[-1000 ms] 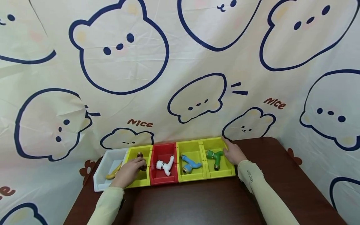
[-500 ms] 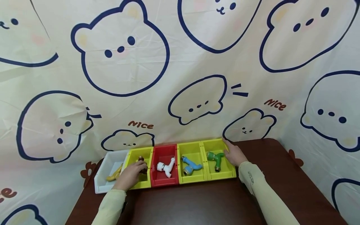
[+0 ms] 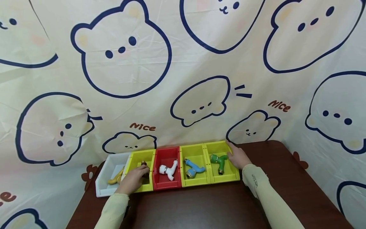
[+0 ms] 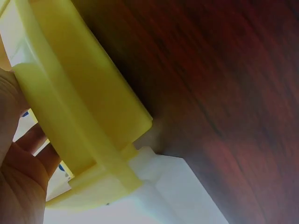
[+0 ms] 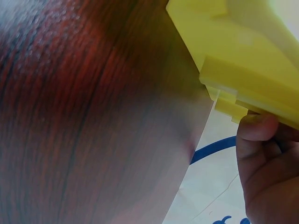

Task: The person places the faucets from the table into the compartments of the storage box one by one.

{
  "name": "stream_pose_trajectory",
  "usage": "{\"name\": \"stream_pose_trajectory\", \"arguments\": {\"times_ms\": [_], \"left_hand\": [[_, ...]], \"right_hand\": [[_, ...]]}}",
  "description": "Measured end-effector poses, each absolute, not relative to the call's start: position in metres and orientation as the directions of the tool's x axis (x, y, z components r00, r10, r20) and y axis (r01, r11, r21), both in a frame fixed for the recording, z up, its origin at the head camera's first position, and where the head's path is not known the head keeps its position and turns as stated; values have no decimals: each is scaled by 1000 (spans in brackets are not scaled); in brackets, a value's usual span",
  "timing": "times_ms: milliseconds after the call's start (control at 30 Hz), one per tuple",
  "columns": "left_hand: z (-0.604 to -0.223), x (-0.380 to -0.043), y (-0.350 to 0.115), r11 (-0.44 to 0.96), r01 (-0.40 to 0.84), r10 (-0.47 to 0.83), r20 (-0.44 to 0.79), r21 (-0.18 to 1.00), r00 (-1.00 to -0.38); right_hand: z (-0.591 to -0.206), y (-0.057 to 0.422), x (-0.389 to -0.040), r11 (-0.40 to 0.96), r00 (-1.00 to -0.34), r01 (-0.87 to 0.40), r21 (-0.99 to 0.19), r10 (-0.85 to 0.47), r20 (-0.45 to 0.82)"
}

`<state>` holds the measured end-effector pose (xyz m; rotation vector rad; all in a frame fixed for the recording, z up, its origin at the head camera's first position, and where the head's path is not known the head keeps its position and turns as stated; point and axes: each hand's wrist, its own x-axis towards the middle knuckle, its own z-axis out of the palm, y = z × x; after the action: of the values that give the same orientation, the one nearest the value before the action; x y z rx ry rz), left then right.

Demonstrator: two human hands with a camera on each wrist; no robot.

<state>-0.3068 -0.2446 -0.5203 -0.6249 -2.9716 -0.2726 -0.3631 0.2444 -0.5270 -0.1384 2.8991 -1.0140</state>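
In the head view my left hand (image 3: 132, 180) reaches into the left yellow bin (image 3: 149, 187), its fingers curled round a dark brown faucet (image 3: 144, 163) that they mostly cover. The left wrist view shows that hand beside the bin's wall, with the faucet out of sight. My right hand (image 3: 239, 157) grips the outer rim of the rightmost yellow bin (image 3: 233, 176); in the right wrist view its thumb (image 5: 257, 127) presses against the bin's edge. Inside that bin lies a green faucet (image 3: 220, 163).
Between the hands, a red bin (image 3: 166, 183) holds a white faucet (image 3: 169, 170), and a yellow bin (image 3: 197, 182) holds a blue one. A white bin (image 3: 104, 191) with a yellow faucet (image 3: 115, 178) ends the row. Printed cloth (image 3: 200, 66) hangs behind the dark wooden table (image 3: 200, 206).
The brown faucet's upper end has dropped slightly under my left hand, which has shifted a little. My right hand keeps its place on the bin's rim.
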Motion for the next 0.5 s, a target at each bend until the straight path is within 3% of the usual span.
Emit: {"name": "stream_pose_trajectory", "arguments": {"times_ms": [500], "left_hand": [[-526,-309,-246,897,404,386,126,178,-914]], "right_hand": [[-529,244,-364,791,-995,-51,-609,-93,-37]]}}
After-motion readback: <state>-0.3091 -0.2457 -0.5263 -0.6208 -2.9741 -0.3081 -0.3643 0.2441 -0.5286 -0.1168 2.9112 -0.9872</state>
